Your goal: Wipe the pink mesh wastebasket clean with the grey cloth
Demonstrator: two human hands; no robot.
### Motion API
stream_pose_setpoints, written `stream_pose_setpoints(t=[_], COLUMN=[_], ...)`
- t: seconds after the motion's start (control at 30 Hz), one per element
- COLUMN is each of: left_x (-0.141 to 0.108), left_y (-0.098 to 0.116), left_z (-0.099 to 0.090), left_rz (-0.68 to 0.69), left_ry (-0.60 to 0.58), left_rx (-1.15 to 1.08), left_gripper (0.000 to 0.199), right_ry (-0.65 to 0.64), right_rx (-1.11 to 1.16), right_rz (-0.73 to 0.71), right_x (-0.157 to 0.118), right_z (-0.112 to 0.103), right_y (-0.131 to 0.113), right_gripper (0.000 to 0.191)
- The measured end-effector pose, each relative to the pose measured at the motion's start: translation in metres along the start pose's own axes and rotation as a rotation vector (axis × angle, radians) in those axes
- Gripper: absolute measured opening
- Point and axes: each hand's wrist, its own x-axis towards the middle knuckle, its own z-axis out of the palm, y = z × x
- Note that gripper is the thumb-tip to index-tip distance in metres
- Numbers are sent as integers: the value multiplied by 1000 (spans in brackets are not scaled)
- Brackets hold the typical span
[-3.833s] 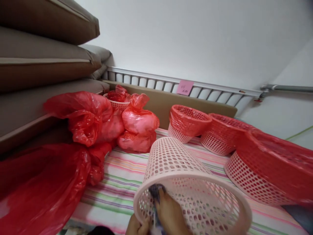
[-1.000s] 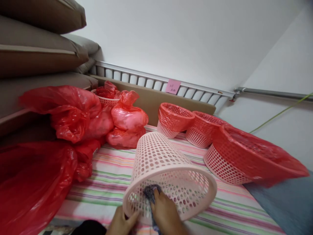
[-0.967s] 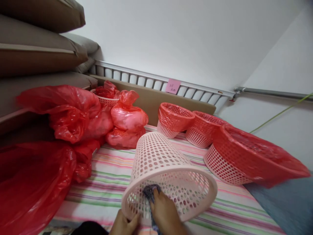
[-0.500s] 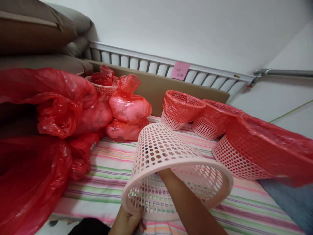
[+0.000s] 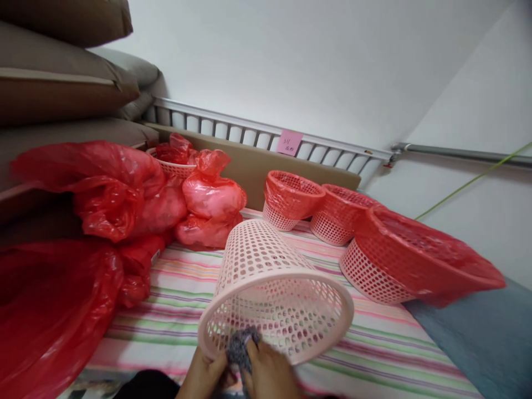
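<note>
A pale pink perforated basket (image 5: 266, 244) lies on its side on the striped cloth (image 5: 178, 293), its mouth towards me. My left hand (image 5: 208, 371) is closed on the lower left of its rim. Beside it, at the rim's lower edge, my right hand (image 5: 268, 368) grips a dark grey cloth (image 5: 242, 349), which bunches between the two hands. Some fingers of both hands are hidden or blurred.
Three baskets lined with red bags (image 5: 293, 194) stand at the right. Filled red bags (image 5: 214, 197) and a loose red bag (image 5: 54, 310) lie left, below stacked brown cushions (image 5: 62, 83). A radiator (image 5: 249, 136) runs behind.
My right hand has come out from deep inside the basket to its near rim, and the grey cloth now shows in it. The view has shifted slightly, and the basket appears further left.
</note>
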Motion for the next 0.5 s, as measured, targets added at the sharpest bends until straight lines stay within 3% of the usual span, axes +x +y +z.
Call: stream_pose_setpoints(t=[0.2,0.27,0.37,0.5], left_x=[-3,-4,-4,-2], left_y=[31,30,16,0], left_z=[-35,-35,-22,-10], left_rz=[182,191,99,30], left_ry=[312,260,58,-87], left_rx=[156,185,198,176], left_gripper=[50,48,55,66], right_ry=[112,103,105,145], right_rx=[45,19,-4,87], right_rz=[92,108,118,106], right_x=[8,18,36,76], right_z=[-15,-11,-3,-11], right_y=[16,14,8,7], right_gripper=[40,38,36,34])
